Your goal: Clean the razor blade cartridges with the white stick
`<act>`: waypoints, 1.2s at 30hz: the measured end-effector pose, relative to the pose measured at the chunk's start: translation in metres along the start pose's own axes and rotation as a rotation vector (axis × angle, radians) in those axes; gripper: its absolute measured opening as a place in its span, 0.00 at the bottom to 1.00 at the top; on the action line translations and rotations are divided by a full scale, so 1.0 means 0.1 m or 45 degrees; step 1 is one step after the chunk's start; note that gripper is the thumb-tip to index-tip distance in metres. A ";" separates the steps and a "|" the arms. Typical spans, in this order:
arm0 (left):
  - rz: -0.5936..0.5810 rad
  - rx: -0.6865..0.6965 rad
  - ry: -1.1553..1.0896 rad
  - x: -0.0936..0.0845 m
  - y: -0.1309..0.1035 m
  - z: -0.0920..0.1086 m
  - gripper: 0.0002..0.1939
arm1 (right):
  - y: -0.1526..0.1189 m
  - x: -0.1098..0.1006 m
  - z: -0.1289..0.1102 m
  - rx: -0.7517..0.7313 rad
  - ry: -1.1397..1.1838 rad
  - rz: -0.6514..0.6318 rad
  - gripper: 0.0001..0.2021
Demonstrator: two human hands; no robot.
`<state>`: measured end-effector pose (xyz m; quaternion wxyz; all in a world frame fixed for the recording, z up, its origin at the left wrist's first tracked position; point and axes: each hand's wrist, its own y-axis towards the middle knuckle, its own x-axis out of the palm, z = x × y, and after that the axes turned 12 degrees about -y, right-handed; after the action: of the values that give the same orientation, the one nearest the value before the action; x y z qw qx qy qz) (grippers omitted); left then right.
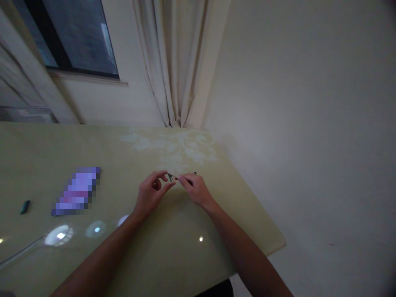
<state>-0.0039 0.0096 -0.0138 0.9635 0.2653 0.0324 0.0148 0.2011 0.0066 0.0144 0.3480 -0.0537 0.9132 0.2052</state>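
Note:
Above the table, my left hand (151,190) and my right hand (195,189) are close together around a small, thin, dark-and-silver item (170,177). My left forefinger touches its upper left end, and the left thumb lies below with a gap between the two. The right thumb and forefinger are pinched on the other end. A short dark tip (194,173) sticks out behind the right fingers; whether it belongs to the same item I cannot tell. The item is too small to name.
Both forearms rest over a glossy pale-green table (173,255) with a leaf pattern. To the left lie a blurred-out phone-like rectangle (77,192) and a small dark block (25,207). A thin cable-like line (23,250) runs at lower left. Curtain (176,62) and wall border the table.

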 end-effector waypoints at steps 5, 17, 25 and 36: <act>-0.014 0.003 0.042 0.00 0.01 0.01 0.18 | 0.00 -0.02 0.00 0.087 -0.041 0.010 0.18; 0.003 -0.008 0.032 0.00 0.02 0.03 0.20 | 0.00 -0.01 0.02 0.042 0.034 -0.026 0.19; 0.038 -0.048 0.037 0.00 0.02 0.05 0.19 | 0.00 -0.02 0.01 0.067 0.048 -0.029 0.19; 0.068 -0.047 0.008 0.01 0.02 0.05 0.20 | 0.00 -0.03 0.02 0.086 0.094 -0.070 0.19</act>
<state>-0.0030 0.0091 -0.0087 0.9674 0.2481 0.0281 0.0418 0.2043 0.0074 0.0149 0.3211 -0.0747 0.9300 0.1623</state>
